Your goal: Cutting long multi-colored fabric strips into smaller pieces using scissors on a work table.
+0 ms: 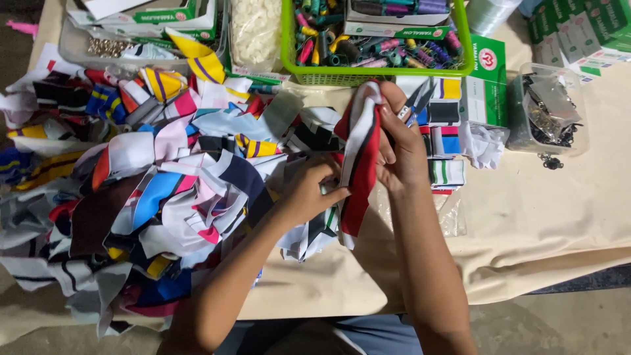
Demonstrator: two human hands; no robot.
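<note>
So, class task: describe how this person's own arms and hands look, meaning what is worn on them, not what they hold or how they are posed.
Both forearms are bare, with no sleeves, watch or bracelet in view. The left hand and right hand wear no gloves. No rings can be made out.

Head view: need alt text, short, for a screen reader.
Two bare hands hold a red, white and black fabric strip upright over a cloth-covered table: left hand pinches its lower edge, right hand supports the top. A heap of colourful fabric scraps lies left; a green basket of thread spools sits behind.
</note>
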